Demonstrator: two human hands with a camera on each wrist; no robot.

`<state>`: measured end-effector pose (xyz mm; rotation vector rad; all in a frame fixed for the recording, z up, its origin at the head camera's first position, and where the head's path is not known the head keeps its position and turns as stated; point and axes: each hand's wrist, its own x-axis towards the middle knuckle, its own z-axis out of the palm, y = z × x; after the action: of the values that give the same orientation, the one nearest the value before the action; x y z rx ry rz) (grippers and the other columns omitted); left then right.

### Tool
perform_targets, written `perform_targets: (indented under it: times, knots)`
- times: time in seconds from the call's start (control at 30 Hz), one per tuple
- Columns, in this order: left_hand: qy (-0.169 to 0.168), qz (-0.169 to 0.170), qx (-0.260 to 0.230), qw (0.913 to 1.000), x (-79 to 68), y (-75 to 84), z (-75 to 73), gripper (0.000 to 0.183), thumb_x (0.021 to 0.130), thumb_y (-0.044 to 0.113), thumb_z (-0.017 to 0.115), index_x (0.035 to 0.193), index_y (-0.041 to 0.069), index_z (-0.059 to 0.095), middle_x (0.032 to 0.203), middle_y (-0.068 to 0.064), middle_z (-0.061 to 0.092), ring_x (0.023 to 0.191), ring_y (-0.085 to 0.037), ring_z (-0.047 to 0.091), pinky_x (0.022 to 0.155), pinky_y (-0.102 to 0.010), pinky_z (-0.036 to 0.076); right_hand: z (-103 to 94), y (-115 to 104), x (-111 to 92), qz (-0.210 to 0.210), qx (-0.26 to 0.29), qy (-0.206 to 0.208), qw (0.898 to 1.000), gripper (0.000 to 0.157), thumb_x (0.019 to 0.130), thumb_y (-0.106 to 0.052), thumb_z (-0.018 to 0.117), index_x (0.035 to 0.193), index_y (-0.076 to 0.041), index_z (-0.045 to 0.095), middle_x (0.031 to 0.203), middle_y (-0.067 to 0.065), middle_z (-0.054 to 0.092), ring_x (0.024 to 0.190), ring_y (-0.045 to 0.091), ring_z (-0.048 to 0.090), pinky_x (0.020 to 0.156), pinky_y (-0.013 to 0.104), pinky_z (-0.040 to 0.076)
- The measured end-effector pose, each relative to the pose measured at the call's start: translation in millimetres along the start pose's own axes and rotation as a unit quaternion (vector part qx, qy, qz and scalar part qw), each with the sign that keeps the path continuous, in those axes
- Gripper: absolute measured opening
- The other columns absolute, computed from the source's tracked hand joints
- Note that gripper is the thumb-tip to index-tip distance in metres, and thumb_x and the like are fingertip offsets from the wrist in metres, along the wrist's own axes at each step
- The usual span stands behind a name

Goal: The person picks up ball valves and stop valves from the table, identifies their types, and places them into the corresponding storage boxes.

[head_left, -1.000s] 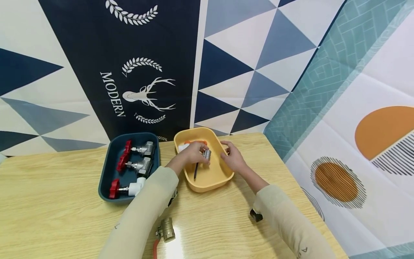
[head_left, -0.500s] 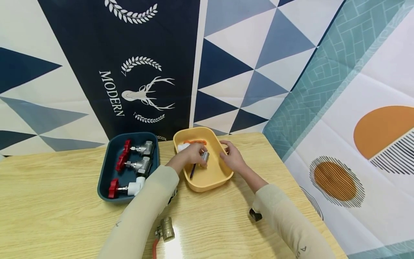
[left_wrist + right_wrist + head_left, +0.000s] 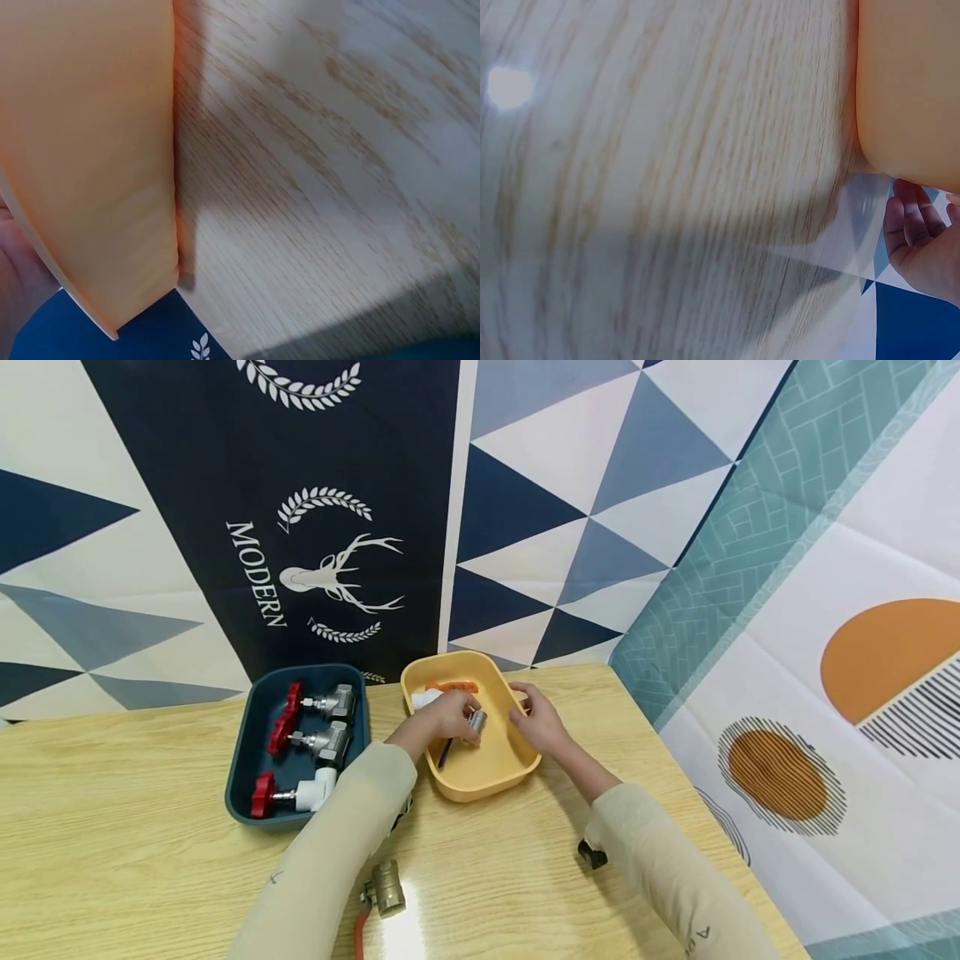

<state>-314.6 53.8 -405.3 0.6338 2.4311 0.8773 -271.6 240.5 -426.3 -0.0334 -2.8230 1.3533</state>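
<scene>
In the head view, my left hand point(image 3: 447, 716) reaches into the yellow tray point(image 3: 495, 792) and pinches a small silver ball valve point(image 3: 477, 719), whose slim dark blue lever point(image 3: 445, 753) points toward the near side of the tray. Part of the valve is hidden by the fingers. My right hand point(image 3: 542, 723) grips the tray's right wall, its fingers along the outside and its thumb at the rim. Farther back in the tray lies a white valve point(image 3: 426, 697) with an orange lever point(image 3: 456, 686). In the left wrist view, the tray wall point(image 3: 97, 172) mostly hides the left hand.
A dark blue tray point(image 3: 238, 789) stands to the left, holding red-handled valves point(image 3: 324, 743) and one with a white body point(image 3: 312, 792). A brass ball valve point(image 3: 388, 888) with a red lever lies on the wooden table point(image 3: 487, 877), near the left forearm. Patterned cloth hangs behind.
The left hand has turned the silver valve slightly within the tray, its dark lever swinging a little to the left. The right hand keeps its place on the tray wall.
</scene>
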Motion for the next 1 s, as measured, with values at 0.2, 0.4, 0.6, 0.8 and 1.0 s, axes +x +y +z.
perform_targets:
  times: [0.2, 0.4, 0.6, 0.8, 1.0]
  knots:
    - [0.002, -0.002, 0.015, 0.9999, -2.2, 4.0, -1.6, 0.056, 0.075, 0.018, 0.076, 0.124, 0.003, 0.055, 0.121, -0.014, 0.058, 0.109, -0.023, 0.055, 0.098, -0.033, 0.044, -0.2, -0.8, -1.3, -0.001, 0.009, 0.002, 1.000, 0.047, 0.092, -0.008, 0.053, 0.137, -0.011, 0.042, 0.101, 0.020, 0.059, 0.083, 0.021, 0.055, 0.064, 0.023, 0.045]
    - [-0.001, -0.007, 0.026, 0.9996, -4.5, 5.7, -1.1, 0.055, 0.076, 0.017, 0.076, 0.125, 0.003, 0.055, 0.121, -0.015, 0.058, 0.109, -0.024, 0.055, 0.097, -0.034, 0.044, 0.3, -1.0, -2.4, -0.007, 0.015, 0.000, 1.000, 0.046, 0.092, -0.007, 0.053, 0.137, -0.010, 0.043, 0.101, 0.020, 0.059, 0.082, 0.020, 0.055, 0.063, 0.023, 0.046]
    - [0.008, -0.003, 0.036, 0.9993, -8.0, 8.0, -0.4, 0.056, 0.076, 0.018, 0.076, 0.126, 0.004, 0.054, 0.121, -0.016, 0.058, 0.110, -0.025, 0.056, 0.097, -0.035, 0.044, 0.4, -1.5, -3.1, -0.008, 0.021, -0.002, 1.000, 0.047, 0.092, -0.007, 0.053, 0.138, -0.010, 0.042, 0.101, 0.021, 0.060, 0.082, 0.022, 0.056, 0.064, 0.024, 0.046]
    - [0.032, 0.016, 0.030, 0.9989, -14.3, 8.4, 0.0, 0.059, 0.077, 0.018, 0.076, 0.129, 0.005, 0.052, 0.121, -0.015, 0.059, 0.113, -0.026, 0.055, 0.097, -0.036, 0.044, -0.1, -0.5, -3.0, -0.006, 0.015, -0.001, 1.000, 0.047, 0.092, -0.008, 0.052, 0.138, -0.010, 0.042, 0.101, 0.020, 0.060, 0.082, 0.021, 0.055, 0.063, 0.024, 0.046]
    - [0.059, 0.040, -0.013, 0.9974, -25.3, 10.1, -0.4, 0.059, 0.076, 0.016, 0.076, 0.129, 0.004, 0.052, 0.117, -0.014, 0.060, 0.107, -0.026, 0.058, 0.092, -0.035, 0.046, -1.6, 0.3, -1.9, -0.008, 0.002, 0.003, 1.000, 0.047, 0.091, -0.008, 0.052, 0.137, -0.010, 0.043, 0.102, 0.021, 0.059, 0.083, 0.022, 0.054, 0.063, 0.024, 0.044]
